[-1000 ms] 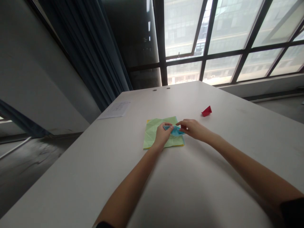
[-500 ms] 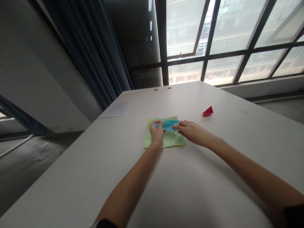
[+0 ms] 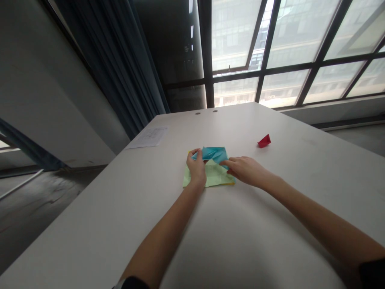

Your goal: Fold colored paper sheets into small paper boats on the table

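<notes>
A creased sheet of blue origami paper (image 3: 214, 153), partly folded, is held between my two hands just over a stack of coloured paper. My left hand (image 3: 196, 167) is closed on its left end, thumb on top. At its lower right corner, my right hand (image 3: 244, 169) pinches the paper between thumb and fingers. Beneath lies light green paper (image 3: 215, 176), with yellow edges peeking out at a corner and along the bottom. The fingertips of my left hand are partly hidden behind the blue paper.
A small folded red paper piece (image 3: 264, 141) sits to the right on the white table (image 3: 234, 228). Printed white sheets (image 3: 147, 137) lie near the left edge. Two dark round spots mark the far end, before a curtain (image 3: 120, 60) and windows.
The blue paper has opened out from a narrow strip to a wider shape. My right hand has moved slightly down and toward me, drawing its right corner along.
</notes>
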### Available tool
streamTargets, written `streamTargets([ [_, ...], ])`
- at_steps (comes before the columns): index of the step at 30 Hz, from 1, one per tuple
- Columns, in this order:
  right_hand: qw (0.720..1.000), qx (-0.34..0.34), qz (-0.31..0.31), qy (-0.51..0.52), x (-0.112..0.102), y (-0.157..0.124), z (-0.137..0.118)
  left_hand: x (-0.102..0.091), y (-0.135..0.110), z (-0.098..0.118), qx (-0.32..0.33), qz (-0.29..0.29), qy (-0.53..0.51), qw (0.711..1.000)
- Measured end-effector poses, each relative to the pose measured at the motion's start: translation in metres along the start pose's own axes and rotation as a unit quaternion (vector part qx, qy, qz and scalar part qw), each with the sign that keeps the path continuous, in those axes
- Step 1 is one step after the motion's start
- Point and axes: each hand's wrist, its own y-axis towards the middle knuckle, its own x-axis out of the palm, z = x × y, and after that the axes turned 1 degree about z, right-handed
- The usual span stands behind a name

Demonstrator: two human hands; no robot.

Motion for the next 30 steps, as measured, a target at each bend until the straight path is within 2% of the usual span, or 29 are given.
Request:
streamTargets([
  [3,0.999,0.013,0.015,0.038,-0.009,-0.002,-0.002,-0.003,-0.003,0.001,0.140,-0.033,0.105,0.984],
  [6,0.994,0.025,0.082,0.063,-0.016,-0.003,-0.002,-0.003,-0.008,0.008,0.237,-0.059,0.169,0.955],
  [9,0.982,0.032,0.164,0.087,-0.017,-0.003,0.000,-0.001,-0.015,0.014,0.251,-0.096,0.188,0.945],
  [11,0.976,0.028,0.189,0.108,-0.014,-0.002,0.004,0.001,-0.017,0.015,0.246,-0.123,0.191,0.942],
  [17,0.963,0.039,0.154,0.219,-0.006,0.003,0.013,0.004,-0.014,0.009,0.225,-0.186,0.184,0.939],
  [19,0.962,0.058,0.145,0.223,-0.007,0.004,0.015,0.002,-0.014,0.009,0.242,-0.198,0.196,0.929],
  [21,0.965,0.076,0.137,0.212,-0.008,0.004,0.016,-0.002,-0.014,0.012,0.294,-0.224,0.236,0.899],
  [24,0.971,0.083,0.116,0.190,-0.008,0.003,0.019,-0.007,-0.015,0.017,0.378,-0.281,0.348,0.810],
  [26,0.976,0.079,0.100,0.175,-0.008,0.003,0.020,-0.010,-0.016,0.019,0.405,-0.296,0.409,0.762],
  [30,0.985,0.066,0.068,0.145,-0.006,0.002,0.023,-0.012,-0.014,0.017,0.422,-0.305,0.455,0.723],
])
